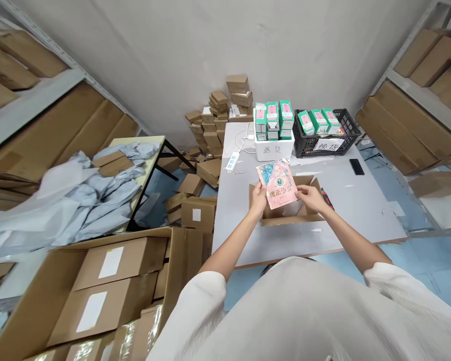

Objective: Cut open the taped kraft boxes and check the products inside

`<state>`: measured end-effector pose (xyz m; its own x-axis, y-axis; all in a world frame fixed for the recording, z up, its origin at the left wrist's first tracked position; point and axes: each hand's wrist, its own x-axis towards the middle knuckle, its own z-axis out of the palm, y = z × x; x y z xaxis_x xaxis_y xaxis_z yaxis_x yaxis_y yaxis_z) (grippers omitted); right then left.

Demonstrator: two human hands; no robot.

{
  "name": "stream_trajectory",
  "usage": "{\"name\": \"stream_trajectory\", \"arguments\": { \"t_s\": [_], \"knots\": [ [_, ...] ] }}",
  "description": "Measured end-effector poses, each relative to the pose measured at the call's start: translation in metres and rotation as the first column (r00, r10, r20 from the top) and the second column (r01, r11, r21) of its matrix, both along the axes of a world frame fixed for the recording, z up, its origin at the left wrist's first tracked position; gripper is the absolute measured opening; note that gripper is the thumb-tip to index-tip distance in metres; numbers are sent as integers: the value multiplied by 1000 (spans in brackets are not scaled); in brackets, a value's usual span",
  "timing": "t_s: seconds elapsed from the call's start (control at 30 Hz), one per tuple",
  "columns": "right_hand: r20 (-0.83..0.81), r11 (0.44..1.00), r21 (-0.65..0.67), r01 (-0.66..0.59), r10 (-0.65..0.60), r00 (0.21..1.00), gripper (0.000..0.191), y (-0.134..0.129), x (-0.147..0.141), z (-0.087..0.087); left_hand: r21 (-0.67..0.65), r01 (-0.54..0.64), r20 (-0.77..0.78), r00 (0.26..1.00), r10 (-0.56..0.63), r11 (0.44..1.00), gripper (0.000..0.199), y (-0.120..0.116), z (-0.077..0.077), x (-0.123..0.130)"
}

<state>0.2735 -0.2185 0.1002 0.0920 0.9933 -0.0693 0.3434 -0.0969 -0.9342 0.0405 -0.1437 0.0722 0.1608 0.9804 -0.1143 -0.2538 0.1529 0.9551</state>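
Observation:
Between my two hands is a thin pink booklet point(281, 186) with Chinese characters and a blue patterned corner, perhaps a packet. My left hand point(258, 199) grips its left edge, fingers closed. On its lower right edge, my right hand point(311, 197) pinches it. Just beneath it, an open cardboard box point(291, 219) stands on the table, its flaps spread; the booklet hides part of the inside. A red and black tool point(327, 199), perhaps a cutter, lies right of the box.
On the grey table point(233, 220) stand a white bin point(273, 150) and a black crate point(346, 133), both holding green-and-pink boxes. A phone point(357, 167) and a power strip point(232, 162) lie there too. Left are a large carton of parcels point(188, 255) and grey bags point(113, 200).

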Motion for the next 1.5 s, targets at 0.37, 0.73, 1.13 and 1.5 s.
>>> {"name": "stream_trajectory", "arguments": {
  "t_s": [0.37, 0.73, 1.13, 1.5],
  "knots": [
    [-116, 977, 63, 204, -196, 974, 56, -5, 42, 6, 50, 190, -42, 981, -188, 981, 49, 12, 21, 38],
    [-157, 939, 13, 343, -336, 929, 65, 8, 148, 1, 73, 347, -181, 927, -329, 935, 58, 29, 21, 118],
    [-212, 931, -8, 364, -357, 910, 67, 57, 285, -17, 107, 453, -346, 851, -394, 885, 56, 60, 15, 253],
    [-174, 889, 20, 458, -448, 877, 55, 119, 386, -35, 110, 494, -410, 813, -413, 863, 51, 112, 6, 369]
  ]
}}
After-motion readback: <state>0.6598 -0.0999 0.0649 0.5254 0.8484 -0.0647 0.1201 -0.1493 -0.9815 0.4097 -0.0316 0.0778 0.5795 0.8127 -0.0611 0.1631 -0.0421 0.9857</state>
